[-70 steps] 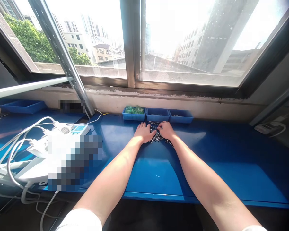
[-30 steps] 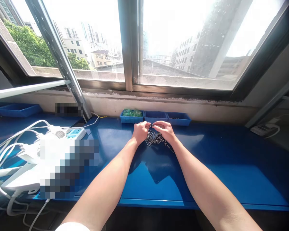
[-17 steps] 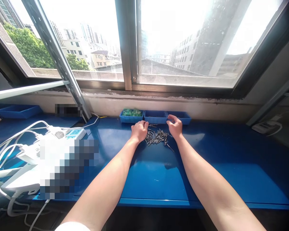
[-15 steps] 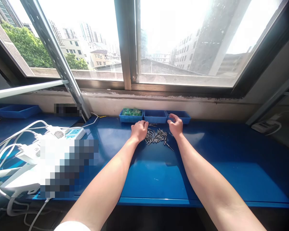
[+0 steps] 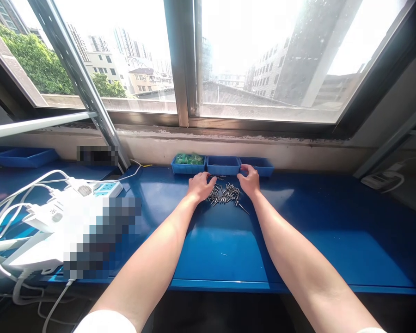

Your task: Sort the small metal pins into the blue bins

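On the blue table lies a loose pile of slim, dark metal pins (image 5: 228, 194) with thin ends. Several more pins (image 5: 219, 177) lie just behind it in a small row. My left hand (image 5: 200, 186) rests at the pile's left side, thumb apart from the fingers, its fingertips close to the row. On the other side is my right hand (image 5: 250, 181), fingers curved and thumb apart, near the front of the right blue bin (image 5: 266, 170). I see nothing held in either hand, though the undersides of the fingers are hidden.
A left bin (image 5: 180, 169) with green bagged pieces and a middle bin (image 5: 223, 167) stand along the wall. A white power strip (image 5: 107, 189) with plugs and cables takes up the left. A metal shelf post (image 5: 106, 134) rises behind it. The table's front edge (image 5: 222, 284) is nearest me.
My left thumb has spread away from its fingers, which were closed before. My right hand has shifted slightly left, towards the pins. Another person's hand at the far left edge is out of view.
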### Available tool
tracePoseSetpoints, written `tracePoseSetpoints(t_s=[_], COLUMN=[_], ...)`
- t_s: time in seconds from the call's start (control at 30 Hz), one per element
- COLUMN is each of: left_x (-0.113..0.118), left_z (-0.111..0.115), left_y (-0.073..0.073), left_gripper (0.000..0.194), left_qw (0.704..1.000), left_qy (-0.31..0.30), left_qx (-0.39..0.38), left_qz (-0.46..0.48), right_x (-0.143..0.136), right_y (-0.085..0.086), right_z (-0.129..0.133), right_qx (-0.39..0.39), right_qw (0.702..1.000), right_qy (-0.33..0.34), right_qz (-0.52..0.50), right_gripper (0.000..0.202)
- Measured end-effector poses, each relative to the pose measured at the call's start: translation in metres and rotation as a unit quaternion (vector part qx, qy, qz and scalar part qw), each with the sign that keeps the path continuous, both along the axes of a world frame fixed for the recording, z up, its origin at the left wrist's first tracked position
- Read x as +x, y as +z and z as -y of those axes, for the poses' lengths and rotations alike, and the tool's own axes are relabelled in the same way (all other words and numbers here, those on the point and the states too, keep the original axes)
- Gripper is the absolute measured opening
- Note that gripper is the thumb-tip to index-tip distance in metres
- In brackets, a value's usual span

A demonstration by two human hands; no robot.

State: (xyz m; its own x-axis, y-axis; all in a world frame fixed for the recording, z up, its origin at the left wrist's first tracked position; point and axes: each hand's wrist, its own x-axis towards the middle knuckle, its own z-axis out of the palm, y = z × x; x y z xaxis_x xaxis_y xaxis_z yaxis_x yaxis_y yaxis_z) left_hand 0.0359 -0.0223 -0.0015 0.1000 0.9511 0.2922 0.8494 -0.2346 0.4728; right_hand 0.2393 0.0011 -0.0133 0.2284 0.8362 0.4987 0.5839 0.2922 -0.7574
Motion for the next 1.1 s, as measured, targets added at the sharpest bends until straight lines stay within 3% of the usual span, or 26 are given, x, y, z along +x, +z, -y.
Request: tracePoseSetpoints(t_s=[0.07,0.13,0.3,0.7,1.1], left_x=[0.0,0.001,0.005,0.006,0.005], left_z=[0.001,0.001,0.0,0.003,0.002], left_y=[-0.002,-0.005,-0.014,-0.007,-0.009], left_gripper=[0.058,0.063,0.058,0.05,0.046], left_qw=[0.999,0.996,0.985,0.982,0.983], left_qy=[-0.027,-0.063,-0.114,-0.148,-0.158], left_qx=[-0.003,-0.003,-0.02,-0.014,-0.01], left_qz=[-0.028,-0.059,-0.125,-0.114,-0.09], right_x=[-0.008,-0.018,-0.035,-0.033,-0.033], right_y=[-0.001,-0.002,-0.008,-0.008,-0.008], right_z=[0.003,0.006,0.01,0.007,0.008], right_qx=[-0.006,-0.031,-0.114,-0.072,-0.046], right_qw=[0.995,0.98,0.943,0.947,0.946], right_qy=[0.062,0.102,0.105,0.158,0.17], right_qz=[0.083,0.171,0.295,0.271,0.272], right_gripper=[0.032,0.031,0.038,0.019,0.018])
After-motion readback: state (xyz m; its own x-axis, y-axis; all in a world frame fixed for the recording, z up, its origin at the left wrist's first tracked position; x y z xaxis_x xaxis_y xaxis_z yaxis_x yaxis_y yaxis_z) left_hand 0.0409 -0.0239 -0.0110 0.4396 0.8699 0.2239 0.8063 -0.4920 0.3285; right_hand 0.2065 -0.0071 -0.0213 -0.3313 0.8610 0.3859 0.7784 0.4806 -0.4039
